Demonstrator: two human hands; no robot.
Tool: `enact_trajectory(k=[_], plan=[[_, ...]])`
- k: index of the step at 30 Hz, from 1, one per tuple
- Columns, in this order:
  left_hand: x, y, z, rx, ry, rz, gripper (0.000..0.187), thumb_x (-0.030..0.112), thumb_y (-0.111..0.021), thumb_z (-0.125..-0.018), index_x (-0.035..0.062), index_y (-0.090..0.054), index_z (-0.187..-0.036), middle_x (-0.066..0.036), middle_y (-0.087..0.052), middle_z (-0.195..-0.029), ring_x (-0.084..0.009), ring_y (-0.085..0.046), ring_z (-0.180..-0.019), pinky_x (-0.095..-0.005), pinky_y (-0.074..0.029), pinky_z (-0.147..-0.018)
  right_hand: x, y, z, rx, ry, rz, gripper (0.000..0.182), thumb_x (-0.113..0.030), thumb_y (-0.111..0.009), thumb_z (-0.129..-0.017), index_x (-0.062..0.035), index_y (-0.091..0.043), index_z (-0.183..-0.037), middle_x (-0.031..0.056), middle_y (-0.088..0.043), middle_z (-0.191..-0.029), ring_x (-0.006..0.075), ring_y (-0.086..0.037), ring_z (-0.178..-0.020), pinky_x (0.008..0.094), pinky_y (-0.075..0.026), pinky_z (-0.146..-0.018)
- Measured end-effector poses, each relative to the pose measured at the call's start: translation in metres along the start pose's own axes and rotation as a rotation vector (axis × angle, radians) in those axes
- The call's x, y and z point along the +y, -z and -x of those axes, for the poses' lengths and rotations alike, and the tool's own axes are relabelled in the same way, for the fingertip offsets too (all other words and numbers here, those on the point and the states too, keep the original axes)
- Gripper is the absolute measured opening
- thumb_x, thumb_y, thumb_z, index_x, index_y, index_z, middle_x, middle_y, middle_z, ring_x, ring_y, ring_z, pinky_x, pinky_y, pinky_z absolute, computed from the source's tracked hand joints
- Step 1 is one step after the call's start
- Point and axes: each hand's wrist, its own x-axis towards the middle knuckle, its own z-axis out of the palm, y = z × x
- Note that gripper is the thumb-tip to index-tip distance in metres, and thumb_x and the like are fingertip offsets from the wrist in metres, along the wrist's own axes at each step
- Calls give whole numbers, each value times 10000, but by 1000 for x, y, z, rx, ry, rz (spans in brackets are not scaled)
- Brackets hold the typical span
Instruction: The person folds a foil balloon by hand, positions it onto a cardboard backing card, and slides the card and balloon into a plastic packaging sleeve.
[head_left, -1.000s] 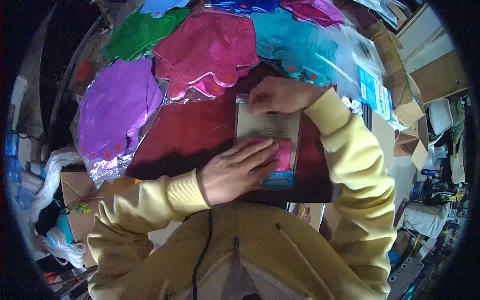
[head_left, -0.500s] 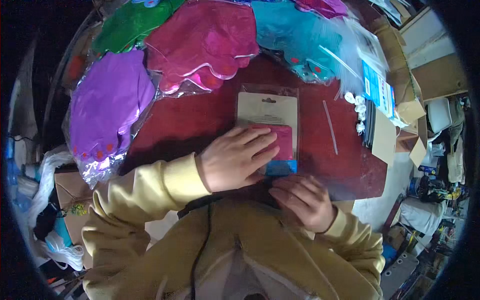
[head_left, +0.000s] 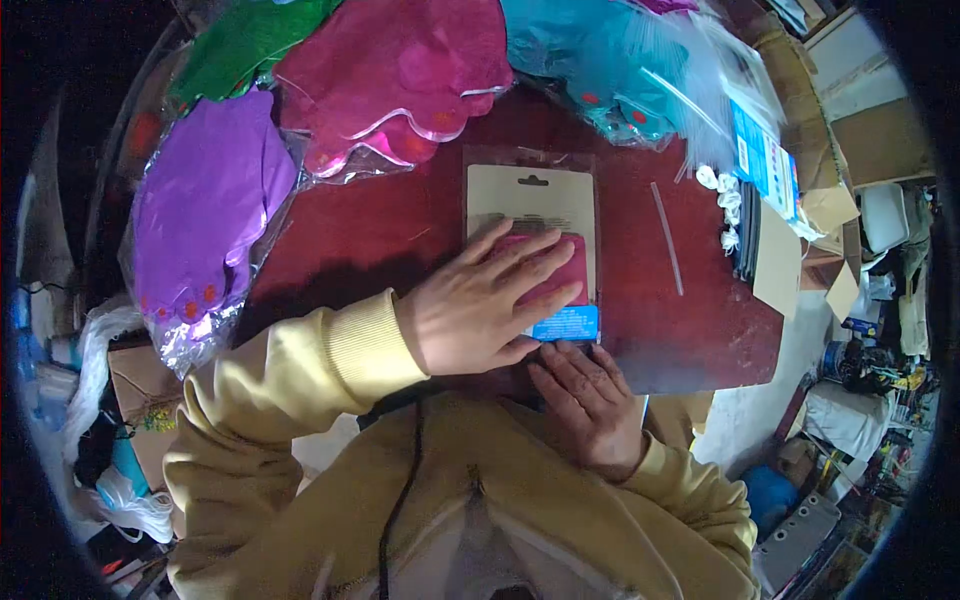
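A clear packet [head_left: 531, 200] with a beige card, a folded pink foil piece and a blue label lies flat on the dark red table [head_left: 360, 235]. My left hand [head_left: 487, 303] presses palm-down on the packet's lower half, fingers spread over the pink piece. My right hand [head_left: 583, 398] rests at the table's near edge, its fingertips touching the packet's bottom edge by the blue label. Neither hand grips anything.
Foil balloons in bags ring the table's far side: purple [head_left: 205, 205], green [head_left: 240, 45], magenta [head_left: 395, 75], teal [head_left: 600, 55]. A thin clear strip [head_left: 667, 238] lies right of the packet. Blue-printed cards [head_left: 765, 165], white bits [head_left: 722, 195] and cardboard [head_left: 778, 262] sit at the right edge.
My right hand left the packet's top, swung round to the near edge and now touches the packet's bottom. The left hand stayed pressed on the packet.
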Motion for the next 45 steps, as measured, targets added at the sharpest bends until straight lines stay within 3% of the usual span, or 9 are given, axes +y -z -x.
enact_trajectory(k=[13, 16, 20, 25, 29, 31, 39, 42, 45], plan=[[-5, -11, -2, 91, 29, -191, 610, 343, -618, -799, 106, -420, -1326, -166, -360, -1393, -324, -327, -1311, -503, -239, -1079, 9, 11, -4, -9, 65, -31, 350, -100, -601, -721, -52, -616, -1068, 129, -570, -1234, 274, -564, -1110, 421, -435, -930], [-3, -10, -3, 87, 64, -151, 630, 300, -654, -763, 87, -434, -1314, -162, -355, -1406, -318, -323, -1320, -489, -251, -1085, 30, 14, 6, 109, 56, -181, 317, -97, -592, -737, -41, -606, -1048, 157, -610, -1088, 298, -586, -1027, 411, -468, -875], [2, -10, -5, 106, 79, -194, 586, 279, -667, -752, 42, -478, -1254, -162, -401, -1368, -308, -354, -1300, -466, -297, -1063, 74, 39, -25, 516, -406, 174, 110, -95, -624, -821, -14, -568, -870, 153, -554, -737, 362, -575, -701, 418, -456, -619], [3, -15, -8, 144, 36, -200, 476, 262, -637, -772, 9, -538, -1163, -155, -477, -1275, -299, -416, -1239, -422, -391, -989, 102, 33, -9, 351, -580, 143, 111, -83, -645, -798, -28, -568, -857, 150, -575, -747, 356, -579, -692, 406, -466, -629], [3, -15, -7, 143, -15, -351, 444, 250, -585, -790, 4, -543, -1157, -147, -501, -1230, -292, -433, -1215, -395, -430, -946, 42, 52, 5, 268, -704, -365, 65, -13, -610, -813, 1, -549, -795, 68, -604, -723, 129, -566, -665, 269, -447, -607], [6, -17, -7, 136, 2, -379, 435, 248, -569, -794, 7, -544, -1155, -148, -505, -1226, -295, -436, -1212, -394, -434, -941, 21, 50, 16, 277, -573, -324, 99, -30, -665, -803, -39, -570, -829, 55, -604, -679, 101, -586, -577, 249, -450, -509], [12, -17, -20, 155, 16, -428, 363, 238, -510, -802, 19, -558, -1088, -181, -519, -1219, -316, -460, -1198, -409, -455, -912, -15, 21, 47, 336, -744, -554, 200, 114, -665, -714, 5, -520, -799, 63, -590, -682, 92, -536, -611, 238, -430, -556], [10, -19, -23, 210, 3, -397, 337, 237, -507, -801, 22, -560, -1055, -197, -516, -1227, -325, -463, -1200, -415, -454, -912, -20, 27, 38, 355, -499, -469, 227, 113, -684, -699, -5, -517, -797, 59, -598, -681, 102, -555, -603, 243, -436, -539], [12, -20, -27, 206, 24, -422, 321, 235, -507, -796, 26, -557, -1036, -211, -509, -1240, -332, -454, -1214, -415, -436, -936, -19, 23, 39, 283, -489, -470, 251, 101, -696, -665, -18, -571, -848, 88, -615, -729, 171, -598, -618, 274, -476, -566]])
